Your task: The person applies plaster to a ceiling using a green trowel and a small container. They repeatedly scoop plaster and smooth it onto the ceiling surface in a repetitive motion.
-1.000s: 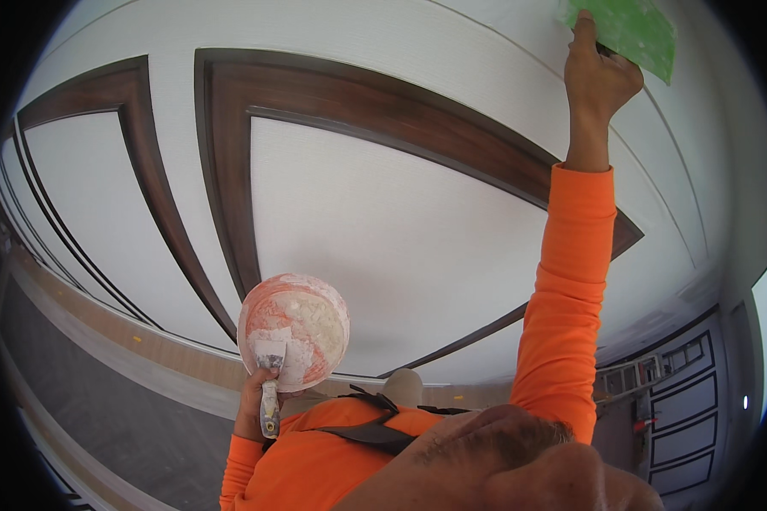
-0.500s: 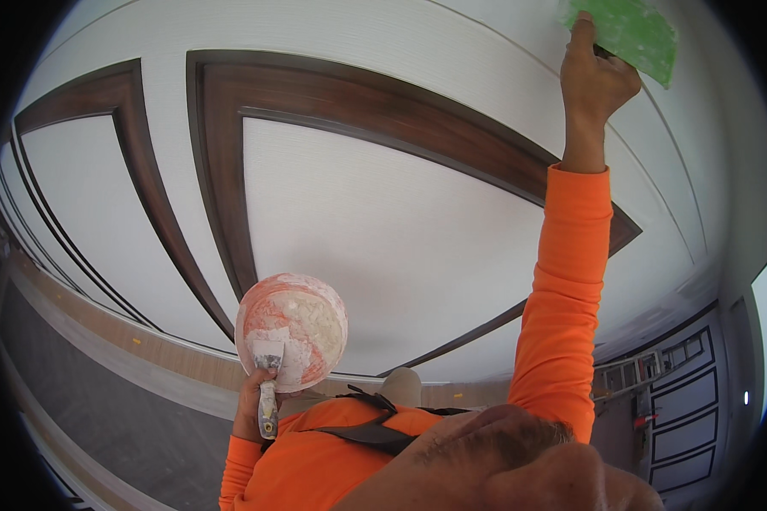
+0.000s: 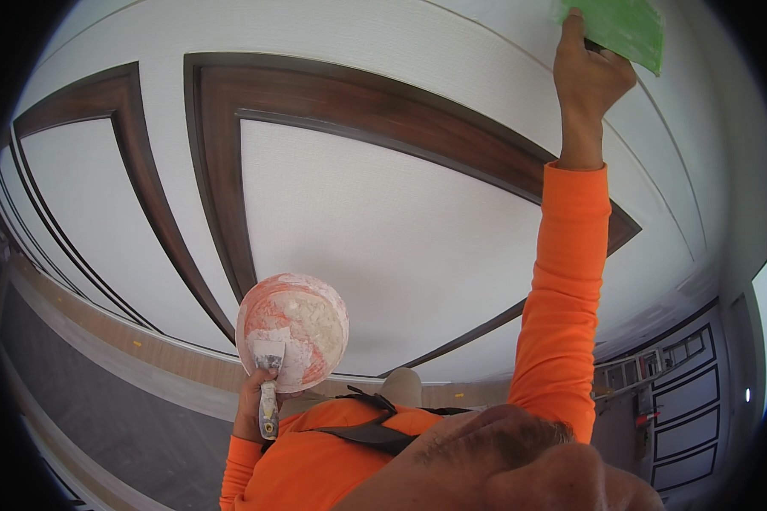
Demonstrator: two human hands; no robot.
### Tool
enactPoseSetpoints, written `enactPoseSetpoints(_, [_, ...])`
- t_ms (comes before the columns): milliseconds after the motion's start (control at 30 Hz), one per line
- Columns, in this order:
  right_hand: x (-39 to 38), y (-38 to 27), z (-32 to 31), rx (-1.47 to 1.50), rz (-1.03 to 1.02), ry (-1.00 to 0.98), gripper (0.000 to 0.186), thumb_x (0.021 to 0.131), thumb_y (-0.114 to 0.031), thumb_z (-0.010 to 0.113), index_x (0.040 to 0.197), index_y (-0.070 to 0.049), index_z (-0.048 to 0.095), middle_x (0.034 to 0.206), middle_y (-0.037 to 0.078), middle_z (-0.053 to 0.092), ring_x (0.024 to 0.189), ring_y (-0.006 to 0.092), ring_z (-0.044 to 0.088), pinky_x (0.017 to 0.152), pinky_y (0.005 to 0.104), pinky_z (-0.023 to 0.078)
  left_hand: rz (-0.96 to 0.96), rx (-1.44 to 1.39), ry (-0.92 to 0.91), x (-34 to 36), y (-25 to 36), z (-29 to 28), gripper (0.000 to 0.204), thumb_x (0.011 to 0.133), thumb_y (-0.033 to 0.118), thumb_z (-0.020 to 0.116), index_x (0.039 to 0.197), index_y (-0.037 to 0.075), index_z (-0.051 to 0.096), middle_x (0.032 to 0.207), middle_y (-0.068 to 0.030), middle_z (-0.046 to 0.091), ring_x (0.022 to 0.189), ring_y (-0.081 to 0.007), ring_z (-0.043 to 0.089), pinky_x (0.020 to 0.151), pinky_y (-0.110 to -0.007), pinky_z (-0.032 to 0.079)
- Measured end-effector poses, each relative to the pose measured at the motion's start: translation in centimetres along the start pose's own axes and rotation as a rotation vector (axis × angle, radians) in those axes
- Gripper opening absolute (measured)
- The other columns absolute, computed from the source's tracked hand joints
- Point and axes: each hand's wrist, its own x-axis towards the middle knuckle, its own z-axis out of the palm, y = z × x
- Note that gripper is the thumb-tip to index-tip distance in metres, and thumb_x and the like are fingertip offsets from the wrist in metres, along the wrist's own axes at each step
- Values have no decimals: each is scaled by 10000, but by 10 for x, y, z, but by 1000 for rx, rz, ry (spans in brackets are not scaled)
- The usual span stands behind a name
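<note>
High at the upper right, my right hand (image 3: 594,78) grips a flat green plastering trowel (image 3: 629,30) smeared with white, held up against the pale wall (image 3: 375,213). My right arm is stretched far upward. Low and left of centre, my left hand (image 3: 254,393) holds a putty knife (image 3: 268,396) with a worn handle, its blade lying over the rim of a round reddish bucket (image 3: 251,317). That same hand is at the bucket's near edge; its fingers are partly hidden behind. Whitish putty (image 3: 302,317) fills part of the bucket.
Dark brown wooden moulding (image 3: 332,89) frames panels on the wall in front. A narrower frame (image 3: 128,128) stands further left. A metal ladder (image 3: 631,372) is at the right, near black-outlined panels (image 3: 686,422). Grey floor (image 3: 111,409) lies at lower left.
My right hand and the green trowel have shifted slightly left and upward along the wall. My left hand, the putty knife and the bucket stay in place.
</note>
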Motion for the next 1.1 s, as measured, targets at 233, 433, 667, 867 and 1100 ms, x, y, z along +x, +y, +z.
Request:
enactPoseSetpoints(233, [1, -11, -7, 42, 21, 32, 213, 870, -161, 740, 896, 50, 754, 810, 60, 767, 697, 139, 693, 705, 276, 539, -12, 28, -25, 2, 1, -5, 695, 823, 199, 643, 1452, 10, 420, 1298, -178, 609, 1124, -366, 672, 838, -527, 634])
enactPoseSetpoints(433, [-1, -18, 0, 53, -31, -28, 171, 912, -114, 692, 982, 36, 732, 789, 129, 734, 655, 176, 649, 610, 338, 498, -26, 19, -40, 2, 2, -5, 679, 828, 196, 636, 1445, 7, 425, 1296, -178, 607, 1115, -357, 674, 828, -512, 639])
enactPoseSetpoints(667, [-5, -16, -6, -22, 0, -6, 161, 901, -117, 701, 925, 39, 732, 735, 140, 728, 629, 203, 669, 589, 355, 498, -7, 4, -18, 0, 2, 0, 631, 839, 206, 632, 1420, 30, 460, 1244, -163, 643, 1043, -343, 708, 745, -470, 668])
enactPoseSetpoints(867, [-9, -20, -8, 28, 14, 1, 154, 906, -104, 696, 946, 39, 734, 765, 141, 735, 653, 190, 666, 607, 342, 502, 13, 2, -43, -3, 4, 5, 639, 841, 210, 632, 1427, 30, 451, 1243, -168, 644, 1034, -336, 714, 741, -474, 671])
enactPoseSetpoints(1100, [-12, -14, -7, 74, -27, 22, 167, 911, -82, 679, 1013, 40, 730, 846, 153, 753, 706, 193, 681, 644, 334, 516, 23, 9, -33, -3, 5, 6, 667, 831, 200, 631, 1442, 28, 426, 1265, -171, 630, 1038, -345, 713, 738, -478, 671])
